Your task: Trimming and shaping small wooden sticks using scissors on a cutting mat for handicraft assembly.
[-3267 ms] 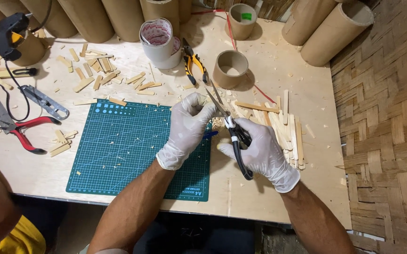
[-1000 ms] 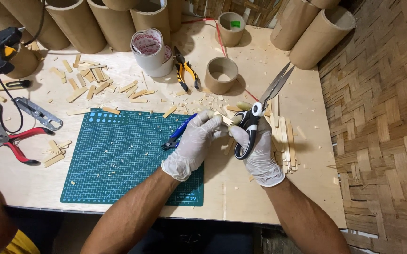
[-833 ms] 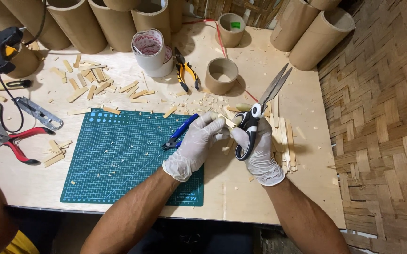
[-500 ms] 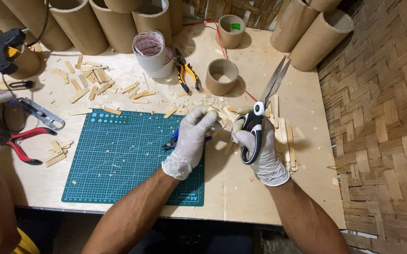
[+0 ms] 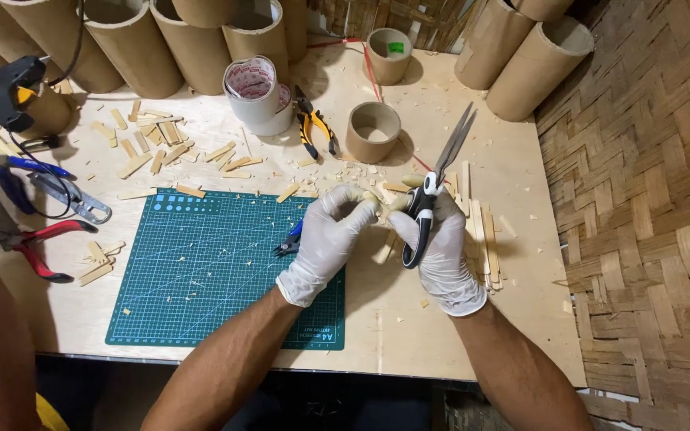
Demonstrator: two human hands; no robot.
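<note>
While the right hand (image 5: 444,255) grips the scissors (image 5: 434,191) by their handles, blades up, the left hand (image 5: 329,239) pinches a thin, light, brittle-looking bamboo sliver (image 5: 382,201) above the desk (image 5: 393,319).

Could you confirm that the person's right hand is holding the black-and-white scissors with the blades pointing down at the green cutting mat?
Not quite: in the head view the right hand does hold the scissors, but the blades point up and away, towards the cardboard tubes, not down at the green cutting mat.
</note>
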